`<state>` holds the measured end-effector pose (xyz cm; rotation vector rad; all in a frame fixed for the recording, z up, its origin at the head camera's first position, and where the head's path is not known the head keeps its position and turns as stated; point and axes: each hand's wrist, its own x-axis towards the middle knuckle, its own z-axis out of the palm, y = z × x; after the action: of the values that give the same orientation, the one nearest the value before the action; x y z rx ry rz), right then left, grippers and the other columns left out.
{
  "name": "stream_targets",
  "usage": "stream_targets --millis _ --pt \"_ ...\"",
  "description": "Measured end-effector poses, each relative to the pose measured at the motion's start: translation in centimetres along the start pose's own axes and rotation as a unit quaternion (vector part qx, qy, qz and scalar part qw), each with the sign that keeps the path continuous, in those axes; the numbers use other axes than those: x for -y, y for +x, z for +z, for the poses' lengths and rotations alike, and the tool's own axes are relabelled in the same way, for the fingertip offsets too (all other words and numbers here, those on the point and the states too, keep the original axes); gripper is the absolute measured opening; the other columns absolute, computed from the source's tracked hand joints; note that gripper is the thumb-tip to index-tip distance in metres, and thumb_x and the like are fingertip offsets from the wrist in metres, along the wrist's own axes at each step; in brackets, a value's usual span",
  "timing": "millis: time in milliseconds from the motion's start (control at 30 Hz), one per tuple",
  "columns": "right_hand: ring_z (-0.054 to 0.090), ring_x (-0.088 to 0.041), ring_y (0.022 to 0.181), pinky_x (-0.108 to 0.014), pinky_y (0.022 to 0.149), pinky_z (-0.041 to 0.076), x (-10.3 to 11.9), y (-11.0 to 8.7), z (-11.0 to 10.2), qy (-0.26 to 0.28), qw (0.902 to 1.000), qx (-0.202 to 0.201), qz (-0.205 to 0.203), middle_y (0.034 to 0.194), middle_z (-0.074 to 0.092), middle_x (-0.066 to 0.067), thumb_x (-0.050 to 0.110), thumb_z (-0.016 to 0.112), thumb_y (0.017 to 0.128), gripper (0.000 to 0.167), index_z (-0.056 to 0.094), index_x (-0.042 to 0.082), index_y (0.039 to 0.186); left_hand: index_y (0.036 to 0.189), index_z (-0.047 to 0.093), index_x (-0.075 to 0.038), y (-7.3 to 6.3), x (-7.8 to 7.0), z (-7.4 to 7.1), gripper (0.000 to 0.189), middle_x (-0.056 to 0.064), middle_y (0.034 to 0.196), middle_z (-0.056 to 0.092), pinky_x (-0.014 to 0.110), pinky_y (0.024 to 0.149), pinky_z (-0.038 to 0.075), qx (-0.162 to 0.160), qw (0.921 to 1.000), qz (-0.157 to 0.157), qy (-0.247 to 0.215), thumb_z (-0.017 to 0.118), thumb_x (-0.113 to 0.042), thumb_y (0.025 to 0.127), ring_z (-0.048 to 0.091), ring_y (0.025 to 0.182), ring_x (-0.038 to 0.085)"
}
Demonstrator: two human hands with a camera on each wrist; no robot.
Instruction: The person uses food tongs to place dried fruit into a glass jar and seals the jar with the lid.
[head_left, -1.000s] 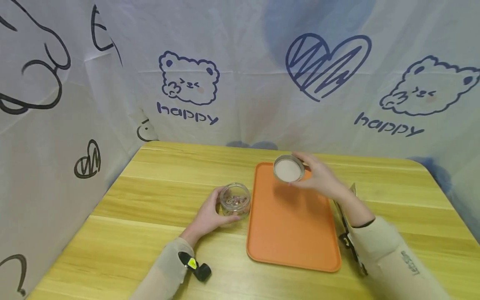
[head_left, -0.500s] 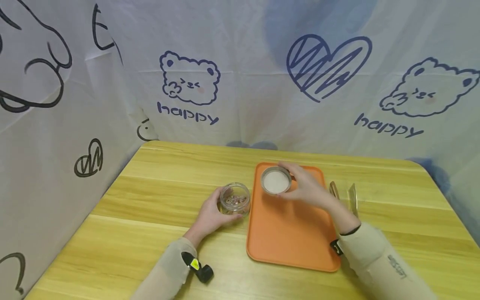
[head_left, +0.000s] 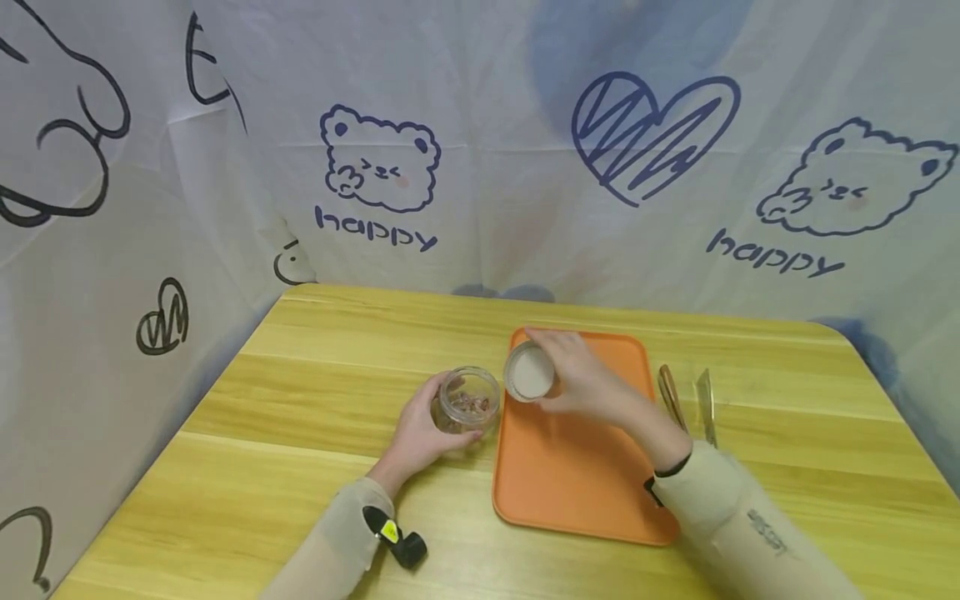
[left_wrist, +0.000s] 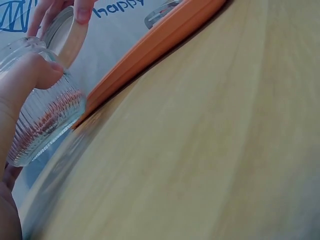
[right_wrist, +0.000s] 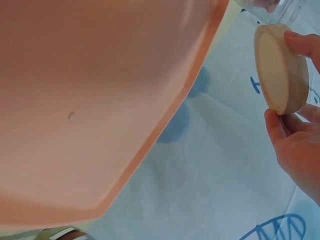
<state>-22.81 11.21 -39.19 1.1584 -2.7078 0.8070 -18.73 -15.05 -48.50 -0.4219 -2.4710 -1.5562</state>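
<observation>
In the head view my left hand [head_left: 416, 429] grips a ribbed, open-topped glass jar [head_left: 468, 402] just left of the orange tray [head_left: 577, 483]. Small reddish-brown pieces lie inside the jar, showing through its side in the left wrist view. My right hand [head_left: 581, 379] holds a round, pale wood-coloured lid [head_left: 530, 372] by its edge, over the tray's left rim and close to the jar mouth. From the right wrist camera, the lid [right_wrist: 280, 70] appears tilted on edge, thumb on one side and fingers on the other, with the jar right beyond it.
Right of the tray lie a brown-handled utensil [head_left: 670, 392] and a shiny, upright-edged clear thing [head_left: 707, 404], partly behind my right forearm. The wood-grain table [head_left: 337, 333] runs back to a white curtain [head_left: 495, 208] printed with bears and hearts.
My right hand has carried the lid left and toward me, from the tray's far right to near the jar, tilting it. The left hand stays in place, with the jar now leaning slightly.
</observation>
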Motion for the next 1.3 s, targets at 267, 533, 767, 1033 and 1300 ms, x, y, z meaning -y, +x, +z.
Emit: stream_targets --millis 267,533,767,1033,1300 --pt "0.035 -0.038 0.126 -0.052 0.097 0.043 0.6 0.2 0.6 0.009 0.9998 0.008 -0.013 0.141 0.041 -0.021 0.012 0.086 0.068 0.094 0.033 -0.002 0.145 0.132 0.049 0.002 -0.7 -4.3 -1.0 0.081 0.021 0.127 0.055 0.049 0.106 0.033 0.008 0.9997 0.009 -0.02 0.089 -0.002 0.062 0.05 0.119 0.037" --pt "0.032 -0.028 0.134 -0.053 0.109 0.03 0.1 0.1 1.5 0.226 0.9739 -0.001 -0.02 0.145 0.036 -0.013 0.012 0.082 0.076 0.089 0.029 0.005 0.148 0.132 0.049 0.002 -0.6 -4.3 -1.1 0.08 0.02 0.128 0.055 0.048 0.106 0.034 0.013 0.9994 0.024 -0.019 0.089 -0.003 0.062 0.05 0.119 0.036" --pt "0.035 -0.031 0.132 -0.046 0.102 0.041 0.6 1.1 3.2 0.424 0.9054 -0.011 -0.01 0.144 0.036 -0.017 -0.003 0.078 0.075 0.084 0.03 0.008 0.143 0.133 0.049 0.0 -0.7 -4.6 -1.2 0.08 0.021 0.129 0.055 0.05 0.106 0.033 0.018 0.9996 0.019 -0.012 0.089 -0.006 0.063 0.049 0.12 0.038" --pt "0.043 -0.018 0.125 -0.042 0.102 0.041 1.4 1.9 3.8 0.33 0.9438 -0.012 -0.015 0.14 0.045 -0.003 0.012 0.083 0.074 0.079 0.041 0.011 0.141 0.135 0.048 -0.005 -0.4 -2.4 -0.7 0.083 0.015 0.13 0.055 0.05 0.105 0.034 0.021 0.9994 0.019 -0.019 0.089 -0.007 0.063 0.049 0.12 0.034" --pt "0.043 -0.021 0.126 -0.045 0.102 0.041 1.7 2.2 3.5 0.261 0.9646 0.012 -0.037 0.141 0.045 -0.005 0.019 0.085 0.072 0.08 0.044 0.008 0.14 0.136 0.048 -0.015 -0.2 -0.4 -0.3 0.086 0.005 0.13 0.054 0.048 0.105 0.036 0.021 0.9992 0.031 -0.015 0.091 -0.017 0.062 0.05 0.119 0.025"
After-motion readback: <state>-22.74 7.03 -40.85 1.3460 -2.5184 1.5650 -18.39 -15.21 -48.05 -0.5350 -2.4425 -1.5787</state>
